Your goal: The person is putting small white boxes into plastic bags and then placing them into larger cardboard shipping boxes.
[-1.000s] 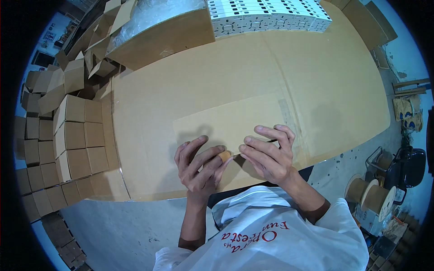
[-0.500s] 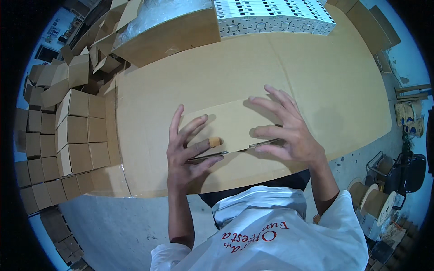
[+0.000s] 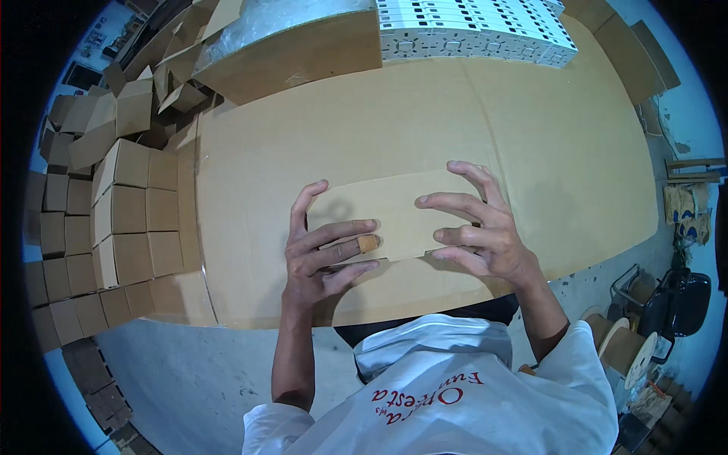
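Cardboard-covered surface (image 3: 576, 174), broad and tan, beneath the left hand (image 3: 309, 265) and the right hand (image 3: 493, 241) and stretching well past both. Nearest, directly between and under the fingers: a flat cardboard piece (image 3: 398, 211), near edge beside the thumbs, far edge out past most fingertips. Left hand above the left end, fingers arched and spread, thumb drawn in under a finger with a tan wrapping (image 3: 368, 243). Right hand above the right end, fingers fanned likewise, thumb close to the near edge. Cannot tell for either hand whether pinching something thin or merely touching; too much hidden behind the fingers.

To judge from the lay of things, partway through the handling: cardboard piece already laid flat between the hands, not yet set aside, with no visible fold. Amount left: cannot tell.

Left of the left hand, well apart, a stack of small brown boxes (image 3: 130, 208), apparently closed and done with; farther up that side, boxes with raised flaps (image 3: 135, 110), seemingly not yet closed. Well ahead of the left hand, a large open carton (image 3: 296, 61) with clear plastic wrap (image 3: 277, 23) inside. Well ahead of the right hand, neatly stacked white pieces (image 3: 478, 45); cannot tell whether waiting or finished. Farthest right of the right hand, spools (image 3: 629, 349) and a black chair (image 3: 686, 296).
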Demonstrator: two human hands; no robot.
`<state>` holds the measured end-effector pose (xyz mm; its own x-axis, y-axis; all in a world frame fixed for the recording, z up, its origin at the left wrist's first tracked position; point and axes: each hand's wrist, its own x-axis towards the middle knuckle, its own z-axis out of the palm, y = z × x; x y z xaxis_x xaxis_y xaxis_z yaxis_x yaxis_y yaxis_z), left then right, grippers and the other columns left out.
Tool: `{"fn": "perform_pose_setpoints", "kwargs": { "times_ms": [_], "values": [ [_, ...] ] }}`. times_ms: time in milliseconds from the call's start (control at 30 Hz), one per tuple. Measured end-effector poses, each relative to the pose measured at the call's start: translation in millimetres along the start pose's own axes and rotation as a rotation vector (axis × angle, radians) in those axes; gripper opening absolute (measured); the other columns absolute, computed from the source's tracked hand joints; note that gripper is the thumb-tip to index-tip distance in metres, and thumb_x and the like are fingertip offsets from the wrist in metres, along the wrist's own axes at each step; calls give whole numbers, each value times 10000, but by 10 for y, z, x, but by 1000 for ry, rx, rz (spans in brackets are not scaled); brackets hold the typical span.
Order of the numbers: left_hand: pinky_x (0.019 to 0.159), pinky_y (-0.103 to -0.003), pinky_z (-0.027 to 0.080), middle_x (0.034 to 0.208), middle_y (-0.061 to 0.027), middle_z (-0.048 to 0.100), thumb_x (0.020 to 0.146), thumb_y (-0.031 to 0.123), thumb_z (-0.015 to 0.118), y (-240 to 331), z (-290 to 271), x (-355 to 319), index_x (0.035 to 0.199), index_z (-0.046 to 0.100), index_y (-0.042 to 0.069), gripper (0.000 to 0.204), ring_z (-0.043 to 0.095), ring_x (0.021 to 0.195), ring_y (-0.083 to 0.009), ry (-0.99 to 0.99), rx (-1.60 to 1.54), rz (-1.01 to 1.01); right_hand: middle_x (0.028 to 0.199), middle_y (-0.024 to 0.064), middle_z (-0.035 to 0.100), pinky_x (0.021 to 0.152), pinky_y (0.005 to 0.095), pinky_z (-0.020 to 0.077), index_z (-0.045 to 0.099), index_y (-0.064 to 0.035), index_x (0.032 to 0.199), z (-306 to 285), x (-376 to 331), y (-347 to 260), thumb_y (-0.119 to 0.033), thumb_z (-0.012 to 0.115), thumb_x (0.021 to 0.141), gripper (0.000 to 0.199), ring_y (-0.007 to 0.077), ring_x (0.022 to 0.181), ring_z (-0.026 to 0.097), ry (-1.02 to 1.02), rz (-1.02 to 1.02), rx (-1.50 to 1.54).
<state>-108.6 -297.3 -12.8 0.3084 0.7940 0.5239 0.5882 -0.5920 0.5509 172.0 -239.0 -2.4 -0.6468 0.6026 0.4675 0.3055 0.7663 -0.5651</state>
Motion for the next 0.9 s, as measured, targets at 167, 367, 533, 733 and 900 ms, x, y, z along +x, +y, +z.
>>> {"fn": "perform_pose_setpoints", "kwargs": {
  "times_ms": [167,367,533,733,900],
  "values": [
    [1123,-552,357,1052,37,748,641,290,868,39,-308,-140,851,777,159,264,496,1295,-322,-32,5,-62,1371,126,568,1080,578,325,718,-122,823,132,16,-232,-299,872,646,294,414,1365,395,41,-10,42],
    [1149,-579,293,1419,-181,525,578,262,927,99,-719,-580,1079,712,126,562,395,1398,-383,201,-145,-117,1472,231,371,1112,520,327,514,-142,1304,459,-71,-491,-272,926,548,870,418,1384,360,108,239,426],
    [1155,-450,339,1535,-206,353,654,226,909,499,-1093,-985,1461,386,49,978,358,1418,-382,318,-232,-432,1311,165,458,1098,468,356,423,-83,1353,706,-172,-1054,-231,903,560,938,339,1259,451,82,390,210],
    [1061,-459,430,1441,-214,439,790,219,813,853,-1621,-1945,1445,368,6,820,486,1284,-388,218,164,-662,1286,128,468,1134,439,297,439,-58,1334,990,237,-1682,-172,872,554,900,301,1267,431,192,442,228],
    [995,-415,479,1217,-146,623,795,170,767,997,-1933,-2459,1191,621,18,448,571,1194,-332,256,405,-573,1310,117,466,1150,416,268,440,-53,1338,1322,917,-2063,-162,861,567,886,285,1295,416,163,380,299]
  ]
}}
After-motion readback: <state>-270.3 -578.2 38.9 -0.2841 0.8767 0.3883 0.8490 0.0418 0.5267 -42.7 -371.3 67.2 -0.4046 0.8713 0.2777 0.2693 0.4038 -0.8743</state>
